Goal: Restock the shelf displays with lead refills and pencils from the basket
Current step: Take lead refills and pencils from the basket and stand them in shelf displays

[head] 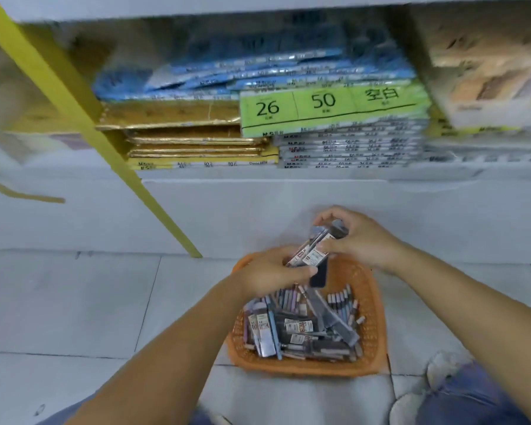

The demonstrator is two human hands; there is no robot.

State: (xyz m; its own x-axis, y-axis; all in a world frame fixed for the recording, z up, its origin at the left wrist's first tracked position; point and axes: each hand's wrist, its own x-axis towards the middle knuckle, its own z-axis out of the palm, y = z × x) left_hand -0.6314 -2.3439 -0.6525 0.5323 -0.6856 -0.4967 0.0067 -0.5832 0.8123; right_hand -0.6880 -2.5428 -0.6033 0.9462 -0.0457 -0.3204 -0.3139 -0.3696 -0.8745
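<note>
Knee point(478, 397) in blue denim and a pale shoe point(442, 366), nearest the lens, lay just right of the basket point(304, 368), an orange mesh tray on the tiled floor. It held mixed stock point(301, 326): pencils on end along its far side, labelled refill packs lying nearer.

Above the basket's far rim both hands held a tilted bundle of packs point(314, 250), clear of the stock below. The left hand point(270, 271) gripped its lower end, thumb on top. The right hand point(359, 237) pinched its upper end between thumb and curled fingertips.

Beyond the basket stood the shelf point(288, 191), with stacked paper point(334, 108) on it. A yellow post point(83, 118) slanted to the floor at the basket's left.

Risk: the bundle appeared to be several loose pieces. If either hand slackened, they would probably fan apart and drop into the basket or onto the tiles. A dark piece hanging below the left thumb looked least secure.

Obscured: motion blur made the labels unreadable, so the number of pieces, and whether they were leads or pencils, could not be told. The left fingers were hidden behind the bundle. No pencil display was in view.
</note>
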